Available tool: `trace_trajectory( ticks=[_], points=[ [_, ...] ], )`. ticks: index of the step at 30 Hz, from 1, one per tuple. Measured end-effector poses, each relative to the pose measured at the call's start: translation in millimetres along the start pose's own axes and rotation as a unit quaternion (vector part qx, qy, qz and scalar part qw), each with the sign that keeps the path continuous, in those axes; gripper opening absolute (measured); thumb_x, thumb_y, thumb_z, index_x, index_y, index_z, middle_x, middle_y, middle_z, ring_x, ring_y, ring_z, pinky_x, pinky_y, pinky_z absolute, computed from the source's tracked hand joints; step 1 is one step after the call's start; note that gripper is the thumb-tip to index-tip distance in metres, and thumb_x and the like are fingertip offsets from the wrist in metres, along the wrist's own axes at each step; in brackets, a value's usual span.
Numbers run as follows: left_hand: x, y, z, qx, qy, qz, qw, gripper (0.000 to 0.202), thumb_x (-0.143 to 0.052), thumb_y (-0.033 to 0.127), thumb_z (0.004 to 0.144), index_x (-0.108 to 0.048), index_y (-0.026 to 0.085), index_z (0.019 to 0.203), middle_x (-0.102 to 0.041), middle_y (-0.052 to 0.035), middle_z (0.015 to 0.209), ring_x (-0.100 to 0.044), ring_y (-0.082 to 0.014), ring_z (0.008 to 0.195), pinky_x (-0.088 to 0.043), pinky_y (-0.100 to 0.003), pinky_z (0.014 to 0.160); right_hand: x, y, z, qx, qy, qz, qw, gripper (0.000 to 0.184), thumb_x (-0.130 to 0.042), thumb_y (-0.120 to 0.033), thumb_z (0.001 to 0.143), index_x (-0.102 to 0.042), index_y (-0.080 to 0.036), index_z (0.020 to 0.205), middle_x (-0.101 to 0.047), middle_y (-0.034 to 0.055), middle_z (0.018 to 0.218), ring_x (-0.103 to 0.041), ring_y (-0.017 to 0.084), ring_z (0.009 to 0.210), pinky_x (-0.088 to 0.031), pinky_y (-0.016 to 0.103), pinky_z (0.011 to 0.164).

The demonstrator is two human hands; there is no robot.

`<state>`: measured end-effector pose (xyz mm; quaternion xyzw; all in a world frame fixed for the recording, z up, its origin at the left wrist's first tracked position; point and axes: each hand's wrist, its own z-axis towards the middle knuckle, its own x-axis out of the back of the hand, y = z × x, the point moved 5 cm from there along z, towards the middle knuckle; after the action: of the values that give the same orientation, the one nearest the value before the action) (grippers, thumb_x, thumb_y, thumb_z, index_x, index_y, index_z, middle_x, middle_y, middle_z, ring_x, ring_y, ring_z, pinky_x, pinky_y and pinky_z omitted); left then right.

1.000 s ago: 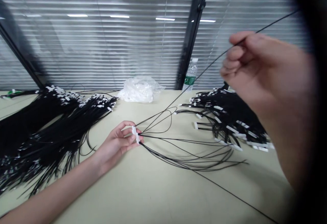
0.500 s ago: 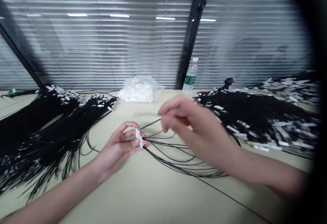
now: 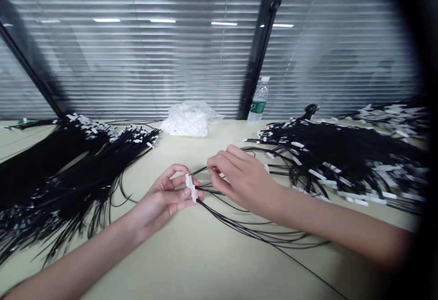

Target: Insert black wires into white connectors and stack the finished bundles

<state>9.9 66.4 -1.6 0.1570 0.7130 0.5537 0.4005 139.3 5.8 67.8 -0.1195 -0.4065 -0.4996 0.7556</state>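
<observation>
My left hand [image 3: 164, 199] pinches a small white connector [image 3: 190, 187] between thumb and fingers, just above the pale table [image 3: 205, 263]. Several thin black wires [image 3: 260, 234] run out of the connector and loop to the right across the table. My right hand [image 3: 239, 177] sits close to the right of the connector, fingers curled and pinched on one black wire near its end.
A large heap of black wires with white connectors [image 3: 68, 168] lies at the left. Another such heap [image 3: 335, 158] fills the right side. A crumpled clear plastic bag [image 3: 191, 118] and a water bottle [image 3: 258, 100] stand at the back by the window blinds.
My right hand has come down from high on the right, where it held a long wire taut, to just beside the connector. My left hand has stayed in place on the connector.
</observation>
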Motion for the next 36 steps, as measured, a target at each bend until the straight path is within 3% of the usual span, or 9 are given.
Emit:
trace_trajectory(
  ticks=[6, 15, 21, 24, 30, 36],
  points=[
    [-0.9, 0, -1, 0.000, -0.004, -0.016, 1.000, 0.025, -0.061, 0.006, 0.074, -0.050, 0.023, 0.089, -0.060, -0.0018, 0.090, -0.064, -0.0193, 0.084, -0.046, -0.034, 0.082, 3, -4, -1, 0.050, 0.023, -0.046, 0.997, 0.013, -0.042, -0.010, 0.084, -0.053, -0.012, 0.077, -0.049, 0.0031, 0.067, -0.037, 0.014, 0.062, -0.031, 0.029, 0.059],
    [-0.9, 0, 0, -0.003, -0.007, -0.018, 1.000, 0.025, -0.061, 0.006, 0.074, -0.051, 0.022, 0.091, -0.060, -0.0020, 0.090, -0.064, -0.0192, 0.083, -0.048, -0.032, 0.079, 0, -5, -7, 0.061, 0.013, -0.098, 0.993, 0.011, -0.044, -0.011, 0.082, -0.055, -0.013, 0.082, -0.050, 0.0036, 0.069, -0.038, 0.016, 0.066, -0.030, 0.029, 0.059],
    [-0.7, 0, 0, -0.002, -0.010, -0.025, 1.000, 0.025, -0.060, 0.005, 0.075, -0.051, 0.022, 0.091, -0.061, -0.0015, 0.088, -0.064, -0.0159, 0.079, -0.049, -0.029, 0.076, 5, -14, -14, 0.162, 0.070, -0.160, 0.971, 0.012, -0.045, -0.016, 0.086, -0.056, -0.013, 0.088, -0.055, 0.0042, 0.075, -0.039, 0.015, 0.065, -0.029, 0.029, 0.056],
    [1.4, 0, 1, -0.007, 0.000, -0.026, 1.000, 0.024, -0.061, 0.005, 0.073, -0.053, 0.021, 0.089, -0.062, -0.0011, 0.087, -0.063, -0.0127, 0.073, -0.050, -0.028, 0.074, 3, -17, -16, 0.195, 0.064, -0.152, 0.967, 0.014, -0.044, -0.018, 0.087, -0.056, -0.014, 0.093, -0.058, 0.0046, 0.083, -0.042, 0.015, 0.070, -0.030, 0.029, 0.057],
    [-0.1, 0, -2, -0.026, 0.025, 0.023, 0.999, 0.019, -0.064, 0.009, 0.073, -0.055, 0.020, 0.085, -0.065, -0.0025, 0.088, -0.065, -0.0177, 0.078, -0.048, -0.033, 0.077, -8, -10, -11, 0.097, -0.014, -0.046, 0.994, 0.014, -0.042, -0.012, 0.086, -0.055, -0.014, 0.083, -0.054, 0.0030, 0.072, -0.041, 0.015, 0.069, -0.028, 0.030, 0.061],
    [-0.9, -1, -3, -0.047, 0.049, 0.040, 0.997, 0.019, -0.065, 0.007, 0.072, -0.056, 0.019, 0.084, -0.065, -0.0006, 0.085, -0.064, -0.0147, 0.075, -0.049, -0.029, 0.073, -8, -16, -9, 0.083, -0.035, -0.029, 0.996, 0.013, -0.044, -0.018, 0.086, -0.056, -0.014, 0.082, -0.055, 0.0034, 0.072, -0.040, 0.016, 0.070, -0.027, 0.031, 0.062]
  ],
)
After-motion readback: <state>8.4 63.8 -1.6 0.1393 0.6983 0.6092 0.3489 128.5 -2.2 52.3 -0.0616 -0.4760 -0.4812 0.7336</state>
